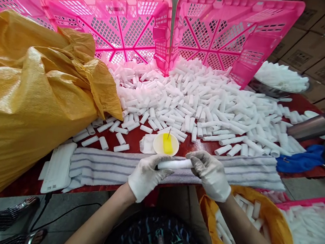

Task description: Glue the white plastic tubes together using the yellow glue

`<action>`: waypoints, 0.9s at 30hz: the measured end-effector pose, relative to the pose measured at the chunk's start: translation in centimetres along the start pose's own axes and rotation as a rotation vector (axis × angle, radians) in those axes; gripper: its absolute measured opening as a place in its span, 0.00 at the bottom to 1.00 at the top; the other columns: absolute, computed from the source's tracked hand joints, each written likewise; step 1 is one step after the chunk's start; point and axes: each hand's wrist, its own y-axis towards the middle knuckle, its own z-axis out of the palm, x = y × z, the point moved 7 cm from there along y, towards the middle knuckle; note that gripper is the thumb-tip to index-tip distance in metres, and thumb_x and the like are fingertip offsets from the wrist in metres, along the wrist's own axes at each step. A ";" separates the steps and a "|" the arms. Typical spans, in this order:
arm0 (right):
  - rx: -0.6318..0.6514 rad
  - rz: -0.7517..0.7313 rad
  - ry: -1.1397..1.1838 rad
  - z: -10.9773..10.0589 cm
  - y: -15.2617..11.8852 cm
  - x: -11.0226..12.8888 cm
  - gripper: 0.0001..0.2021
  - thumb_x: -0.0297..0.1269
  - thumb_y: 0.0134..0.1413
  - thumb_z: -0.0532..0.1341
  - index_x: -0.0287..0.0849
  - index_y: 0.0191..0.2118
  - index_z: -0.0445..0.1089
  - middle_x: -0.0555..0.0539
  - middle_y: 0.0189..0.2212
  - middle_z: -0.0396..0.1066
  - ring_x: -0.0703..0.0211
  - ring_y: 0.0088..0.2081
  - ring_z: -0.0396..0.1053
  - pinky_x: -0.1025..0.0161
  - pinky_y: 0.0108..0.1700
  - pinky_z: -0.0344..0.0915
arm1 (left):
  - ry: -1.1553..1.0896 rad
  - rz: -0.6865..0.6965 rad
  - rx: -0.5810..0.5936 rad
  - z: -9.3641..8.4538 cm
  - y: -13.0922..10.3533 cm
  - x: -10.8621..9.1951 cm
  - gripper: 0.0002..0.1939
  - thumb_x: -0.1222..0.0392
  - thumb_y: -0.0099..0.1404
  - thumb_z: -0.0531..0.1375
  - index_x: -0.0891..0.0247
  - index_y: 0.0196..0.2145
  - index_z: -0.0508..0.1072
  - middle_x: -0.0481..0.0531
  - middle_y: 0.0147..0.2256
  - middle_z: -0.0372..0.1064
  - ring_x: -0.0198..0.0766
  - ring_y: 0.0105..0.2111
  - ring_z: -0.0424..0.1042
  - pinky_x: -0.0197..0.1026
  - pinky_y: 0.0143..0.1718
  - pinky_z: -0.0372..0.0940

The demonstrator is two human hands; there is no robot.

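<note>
Both of my hands wear white gloves with greyed fingertips. A white plastic tube (175, 164) lies level between them, just above the striped towel (101, 166) at the table's near edge. My left hand (147, 176) is closed round the tube's left end. At the other end, my right hand (210, 175) grips with thumb and fingers. Right behind the tube stands a small white dish (156, 141) holding a yellow block (167, 143) with a thin pin sticking up. A heap of similar white tubes (194, 98) covers the red table beyond.
Pink plastic crates (208, 56) stand on their sides behind the heap. A big yellow sack (30, 99) bulges on the left, near a white power bank-like box (59, 167). A metal bowl (280, 90) of tubes sits back right. Low right, an open yellow sack (278, 237) holds tubes.
</note>
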 end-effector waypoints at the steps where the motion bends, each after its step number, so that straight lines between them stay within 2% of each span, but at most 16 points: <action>1: 0.011 -0.133 -0.092 0.1 -0.3 0.9 0.15 0.49 0.54 0.60 0.40 0.34 0.70 0.49 0.23 0.67 0.65 0.22 0.61 0.67 0.23 0.57 | 0.024 -0.039 0.054 0.4 0.0 0.0 0.14 0.53 0.61 0.62 0.63 0.42 0.75 0.50 0.38 0.74 0.36 0.37 0.71 0.35 0.41 0.64; 3: 0.063 -0.458 -0.370 1.0 -1.6 3.2 0.12 0.43 0.59 0.56 0.41 0.31 0.69 0.48 0.23 0.67 0.63 0.24 0.62 0.65 0.27 0.58 | 0.025 -0.201 0.212 1.7 -0.3 0.9 0.21 0.44 0.66 0.52 0.65 0.33 0.73 0.49 0.27 0.70 0.34 0.27 0.67 0.35 0.30 0.62; 5: 0.120 -0.766 -0.691 2.5 -3.2 4.8 0.16 0.40 0.61 0.52 0.42 0.23 0.66 0.49 0.19 0.63 0.63 0.22 0.59 0.64 0.26 0.54 | -0.028 -0.403 0.376 3.6 -1.1 2.0 0.31 0.38 0.67 0.42 0.64 0.23 0.67 0.47 0.18 0.59 0.32 0.18 0.58 0.36 0.22 0.55; 6: 0.131 -0.878 -0.806 3.1 -3.9 5.2 0.18 0.39 0.61 0.51 0.42 0.20 0.64 0.49 0.17 0.60 0.63 0.21 0.57 0.63 0.26 0.51 | -0.043 -0.468 0.413 4.3 -1.4 2.4 0.32 0.37 0.67 0.39 0.63 0.21 0.64 0.46 0.16 0.55 0.32 0.17 0.55 0.36 0.20 0.53; 8: 0.059 -0.973 -0.866 3.5 -4.7 5.6 0.20 0.36 0.62 0.49 0.42 0.19 0.62 0.50 0.16 0.59 0.64 0.20 0.56 0.63 0.25 0.49 | 0.017 -0.493 0.343 5.0 -1.4 2.5 0.31 0.38 0.67 0.38 0.62 0.20 0.61 0.47 0.16 0.56 0.33 0.17 0.56 0.37 0.21 0.52; 9: -0.003 -0.948 -0.825 3.3 -4.7 5.7 0.19 0.35 0.62 0.49 0.42 0.19 0.62 0.50 0.16 0.60 0.64 0.20 0.57 0.63 0.25 0.50 | 0.091 -0.461 0.246 4.8 -1.2 2.3 0.29 0.40 0.68 0.39 0.62 0.20 0.61 0.49 0.18 0.59 0.34 0.19 0.58 0.38 0.23 0.54; 11: -0.130 -0.783 -0.704 2.3 -4.2 5.0 0.17 0.32 0.63 0.49 0.42 0.22 0.62 0.51 0.17 0.61 0.65 0.19 0.59 0.65 0.25 0.53 | 0.253 -0.365 0.039 4.2 -0.8 1.3 0.27 0.45 0.69 0.39 0.62 0.22 0.64 0.53 0.22 0.65 0.37 0.24 0.63 0.39 0.29 0.57; 13: -0.213 -0.636 -0.651 1.4 -4.0 4.0 0.16 0.31 0.63 0.49 0.42 0.24 0.62 0.53 0.17 0.62 0.66 0.18 0.59 0.67 0.24 0.54 | 0.338 -0.304 -0.061 4.0 -0.7 0.6 0.26 0.49 0.69 0.39 0.63 0.24 0.66 0.55 0.25 0.68 0.39 0.27 0.67 0.41 0.33 0.58; 15: -0.219 -0.699 -0.719 1.0 -4.5 4.0 0.16 0.31 0.63 0.49 0.42 0.23 0.63 0.52 0.17 0.63 0.65 0.19 0.59 0.66 0.25 0.54 | 0.302 -0.309 0.023 4.8 -0.6 0.7 0.25 0.49 0.69 0.40 0.63 0.25 0.67 0.55 0.25 0.69 0.39 0.27 0.67 0.41 0.33 0.59; 18: -0.120 -0.959 -0.893 1.4 -6.0 5.0 0.18 0.33 0.62 0.49 0.43 0.20 0.63 0.50 0.16 0.61 0.62 0.20 0.58 0.63 0.26 0.54 | 0.167 -0.420 0.284 6.9 -1.1 1.8 0.29 0.45 0.69 0.39 0.62 0.21 0.65 0.53 0.19 0.65 0.37 0.21 0.65 0.39 0.26 0.59; 19: -0.110 -1.001 -0.911 1.4 -6.3 5.2 0.18 0.34 0.62 0.49 0.43 0.20 0.63 0.49 0.16 0.61 0.62 0.20 0.58 0.62 0.26 0.54 | 0.159 -0.433 0.311 7.2 -1.2 1.9 0.29 0.45 0.69 0.39 0.62 0.20 0.65 0.52 0.18 0.64 0.37 0.20 0.64 0.39 0.25 0.59; 20: -0.132 -0.995 -0.903 1.2 -6.3 5.3 0.18 0.33 0.62 0.50 0.43 0.20 0.63 0.49 0.16 0.62 0.62 0.20 0.59 0.63 0.27 0.54 | 0.173 -0.432 0.290 7.2 -1.2 1.8 0.30 0.45 0.70 0.39 0.62 0.20 0.66 0.53 0.18 0.65 0.37 0.20 0.64 0.39 0.25 0.59; 22: -0.253 -0.878 -0.832 0.3 -6.0 5.1 0.17 0.32 0.62 0.50 0.43 0.22 0.64 0.50 0.17 0.65 0.63 0.20 0.62 0.64 0.27 0.56 | 0.238 -0.405 0.154 6.8 -1.0 1.3 0.29 0.47 0.70 0.38 0.63 0.23 0.68 0.55 0.22 0.68 0.39 0.23 0.67 0.40 0.28 0.60; 24: -0.359 -0.666 -0.732 -0.6 -5.3 3.9 0.16 0.32 0.63 0.50 0.42 0.23 0.65 0.51 0.17 0.67 0.64 0.20 0.64 0.66 0.25 0.58 | 0.330 -0.347 0.037 6.5 -0.7 0.4 0.28 0.50 0.70 0.38 0.64 0.27 0.71 0.58 0.26 0.71 0.41 0.27 0.69 0.42 0.32 0.60; 26: -0.402 -0.503 -0.652 -1.2 -4.8 2.5 0.17 0.33 0.64 0.49 0.41 0.24 0.65 0.52 0.17 0.67 0.65 0.18 0.65 0.68 0.23 0.58 | 0.418 -0.276 -0.001 6.5 -0.3 -0.4 0.28 0.51 0.70 0.38 0.64 0.29 0.72 0.59 0.28 0.72 0.42 0.29 0.69 0.42 0.33 0.59; 27: -0.413 -0.483 -0.638 -1.4 -4.8 2.2 0.17 0.32 0.64 0.49 0.41 0.24 0.66 0.52 0.17 0.67 0.65 0.18 0.65 0.68 0.23 0.58 | 0.439 -0.253 0.006 6.6 0.1 -0.6 0.27 0.52 0.70 0.39 0.65 0.29 0.73 0.59 0.27 0.72 0.41 0.28 0.69 0.42 0.32 0.59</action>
